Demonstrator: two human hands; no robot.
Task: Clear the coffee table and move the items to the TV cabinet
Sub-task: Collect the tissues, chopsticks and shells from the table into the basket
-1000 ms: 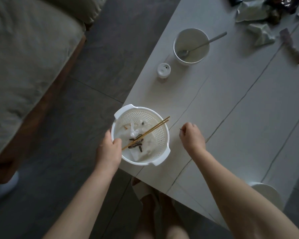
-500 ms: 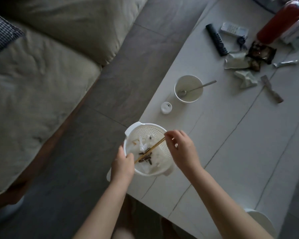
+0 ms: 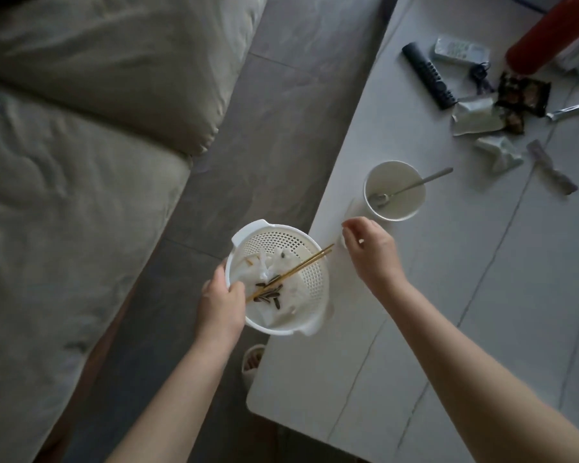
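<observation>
A pale bench stands beside a grey sofa on dark floor tiles. At its left edge the left hand grips the white colander by its rim; the right hand hovers with loosely curled fingers, hiding a small white thing beneath.

Colander was white perforated plastic, semi-gloss, w/ crumpled paper tissue inside and thin wooden chopsticks across it. Desk looked smooth, matt, pale w/ thin dark veins. Cup was matt white; spoon shiny metal. Sofa was soft wrinkled cloth. Floor was matt grey tile.
</observation>
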